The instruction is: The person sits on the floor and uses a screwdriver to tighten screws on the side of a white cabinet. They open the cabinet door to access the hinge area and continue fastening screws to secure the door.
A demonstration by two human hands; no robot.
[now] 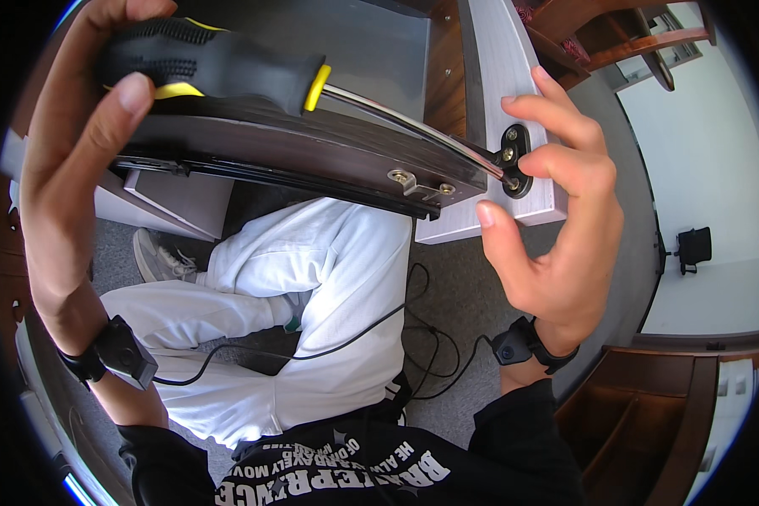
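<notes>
My left hand [63, 181] is wrapped round a large black and yellow screwdriver [244, 72], the thumb lying along its handle. The metal shaft slants down to the right, its tip at the lowest screw of a small black oval fitting [516, 139]. That fitting sits on the face of a pale wood-grain panel [502, 51] and shows three screws. Around it, my right hand [578, 219] curves with its fingers apart. One bent fingertip touches the fitting's edge, while the thumb is close to the panel's lower end.
A dark drawer-like board [312, 152] with a black slide rail [278, 184] and a metal bracket [409, 183] adjoins the panel. Below are my legs in white trousers [337, 278]. A black cable [346, 347] joins two wrist-worn devices. Brown wooden furniture [641, 413] stands at right.
</notes>
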